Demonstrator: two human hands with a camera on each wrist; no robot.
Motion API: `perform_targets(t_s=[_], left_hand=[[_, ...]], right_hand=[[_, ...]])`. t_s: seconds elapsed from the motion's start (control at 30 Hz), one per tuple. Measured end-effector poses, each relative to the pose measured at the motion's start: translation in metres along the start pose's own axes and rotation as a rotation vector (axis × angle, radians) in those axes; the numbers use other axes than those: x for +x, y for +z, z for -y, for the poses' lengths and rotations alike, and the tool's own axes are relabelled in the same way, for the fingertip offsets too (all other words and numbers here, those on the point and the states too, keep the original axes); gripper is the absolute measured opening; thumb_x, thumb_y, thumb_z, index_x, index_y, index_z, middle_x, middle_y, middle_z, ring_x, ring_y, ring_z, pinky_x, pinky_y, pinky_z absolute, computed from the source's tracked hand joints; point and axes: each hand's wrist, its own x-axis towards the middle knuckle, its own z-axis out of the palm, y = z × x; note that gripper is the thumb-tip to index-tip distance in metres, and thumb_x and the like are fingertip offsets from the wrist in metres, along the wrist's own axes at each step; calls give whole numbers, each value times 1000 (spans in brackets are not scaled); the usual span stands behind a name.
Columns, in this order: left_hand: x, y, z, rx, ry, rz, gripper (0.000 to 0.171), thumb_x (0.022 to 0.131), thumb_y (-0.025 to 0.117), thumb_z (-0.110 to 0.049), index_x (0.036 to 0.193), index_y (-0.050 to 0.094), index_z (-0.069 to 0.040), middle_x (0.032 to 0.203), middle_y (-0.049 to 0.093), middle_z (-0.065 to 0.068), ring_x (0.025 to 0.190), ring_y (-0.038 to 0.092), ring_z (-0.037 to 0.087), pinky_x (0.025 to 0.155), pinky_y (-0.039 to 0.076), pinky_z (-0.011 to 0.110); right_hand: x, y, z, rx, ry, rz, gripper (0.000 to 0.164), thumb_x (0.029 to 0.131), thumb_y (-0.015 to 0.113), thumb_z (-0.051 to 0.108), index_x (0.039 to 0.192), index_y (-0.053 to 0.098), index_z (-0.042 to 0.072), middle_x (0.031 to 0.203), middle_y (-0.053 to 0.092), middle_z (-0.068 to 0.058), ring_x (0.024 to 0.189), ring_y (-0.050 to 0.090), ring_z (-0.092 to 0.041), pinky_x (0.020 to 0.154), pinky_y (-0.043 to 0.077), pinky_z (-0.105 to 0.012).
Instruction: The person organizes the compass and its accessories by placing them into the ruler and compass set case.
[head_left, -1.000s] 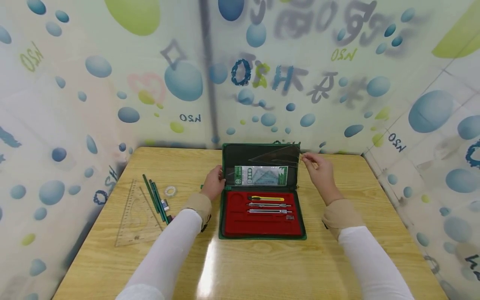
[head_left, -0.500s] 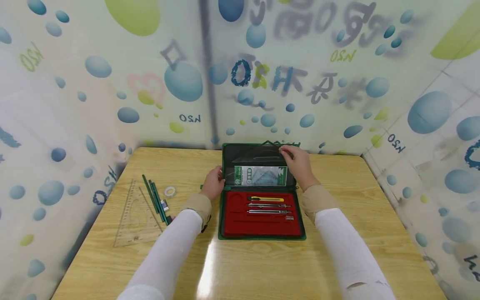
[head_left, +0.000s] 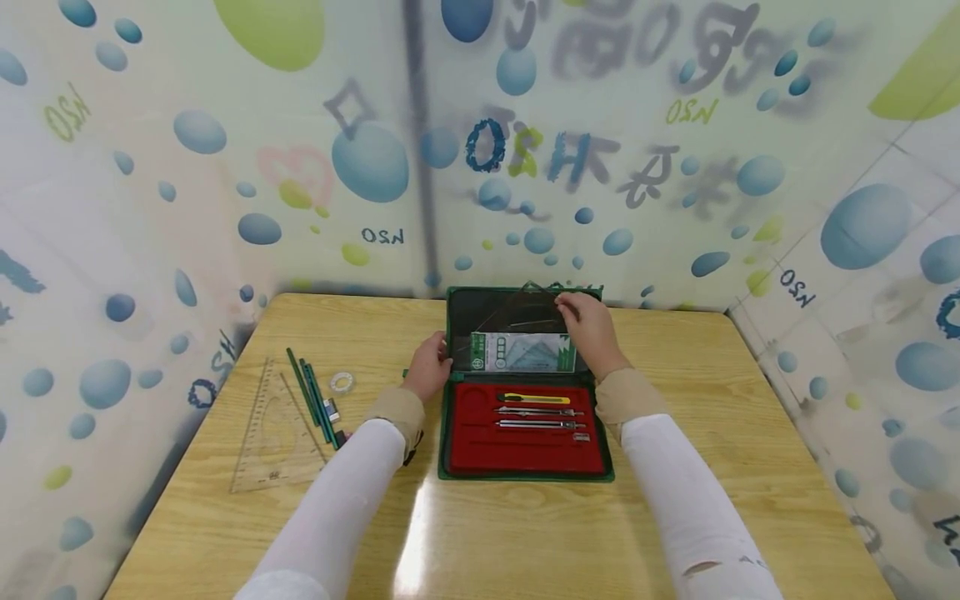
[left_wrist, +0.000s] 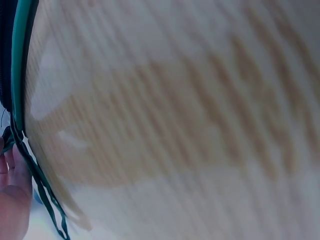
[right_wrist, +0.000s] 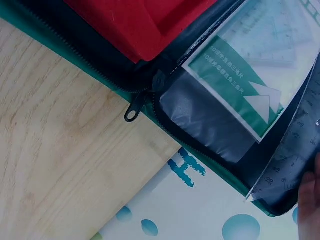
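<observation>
A green zip case (head_left: 517,460) with a red moulded tray lies unfolded on the table, its dark lid raised at the back. My left hand (head_left: 427,367) holds the lid's left edge; in the left wrist view its fingers (left_wrist: 15,172) are by the green strap (left_wrist: 42,182). Between thumb and fingers of my right hand (head_left: 594,329) is a clear set square (head_left: 525,310), one corner pointing up past the lid's top edge. Its printed scale (right_wrist: 292,160) shows close up in the right wrist view. A green-and-white packet (head_left: 522,352) with clear set squares sits in the lid's lower pocket.
In the tray lie a yellow cutter (head_left: 534,399), two metal compasses (head_left: 536,425) and a small sharpener (head_left: 581,437). At left are a large clear set square (head_left: 255,467), green pencils (head_left: 303,387), an eraser (head_left: 331,409) and a white ring (head_left: 341,382). A patterned wall stands behind.
My right hand has moved left, over the lid, with the set square. The set square has turned so that a corner points up. My left hand has stayed at the lid's edge.
</observation>
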Motion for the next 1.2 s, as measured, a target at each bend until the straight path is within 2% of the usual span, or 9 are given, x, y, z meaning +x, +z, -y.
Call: perform_targets(t_s=[0.17,0.57,0.8,0.97,1.2], left_hand=[[-1,0,0,-5,6,-2,40,89,57,2,127,46,1,104,56,19,94,56,31,81,48,42],[-1,2,-1,-6,8,-17,41,88,57,3,128,46,1,102,56,19,93,57,31,81,48,42],[-1,2,0,-12,4,-14,42,88,56,3,128,46,1,105,55,20,95,57,32,83,48,43],[-1,2,1,-3,4,-29,40,87,57,4,126,47,1,103,56,20,94,57,32,81,48,43],[-1,2,0,-12,16,-28,41,87,57,5,126,47,2,102,56,21,93,57,32,81,48,44]], right_hand=[[-1,4,-3,2,25,-1,21,93,57,11,110,65,3,107,64,-12,102,58,-26,89,47,-42],[-6,12,-5,8,99,61,19,93,58,13,108,66,4,103,64,-11,92,58,-23,83,49,-39],[-1,13,1,39,154,118,20,93,58,12,109,65,5,107,65,-11,96,59,-23,86,49,-40],[2,15,9,64,161,153,20,93,57,11,110,65,4,107,65,-12,98,60,-24,85,49,-40],[3,19,12,82,170,143,18,93,56,9,108,66,4,104,66,-11,95,61,-23,83,50,-38]])
